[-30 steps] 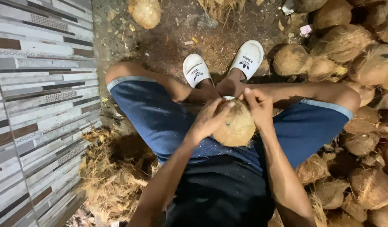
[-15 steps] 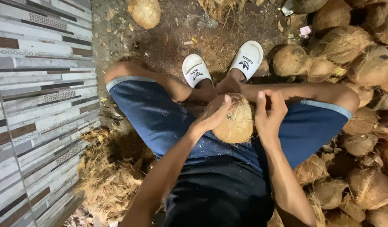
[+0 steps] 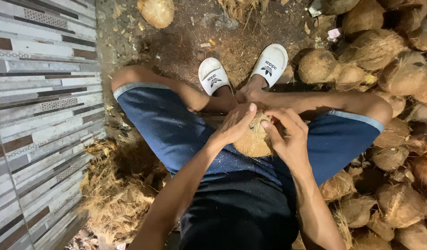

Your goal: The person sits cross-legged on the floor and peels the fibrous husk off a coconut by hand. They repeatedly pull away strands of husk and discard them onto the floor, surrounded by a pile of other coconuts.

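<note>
I sit on the ground with knees spread, in blue shorts and white slides. A husked, fibrous coconut (image 3: 254, 138) rests between my thighs. My left hand (image 3: 233, 126) cups its left side and top, thumb over the upper edge. Pressed against its right side is my right hand (image 3: 287, 135), fingers curled and a fingertip touching the husk near the top. Both hands grip the same coconut.
A heap of brown coconuts (image 3: 385, 74) fills the right side. One coconut (image 3: 156, 11) lies alone at the top. Loose husk fibre (image 3: 116, 190) is piled at my left, beside a striped tiled wall (image 3: 33, 115). Bare dirt ground (image 3: 185, 46) lies ahead of my feet.
The coconut has been turned and sits lower between my thighs. My right hand moved from the top of it down onto its right side; my left hand shifted over its top.
</note>
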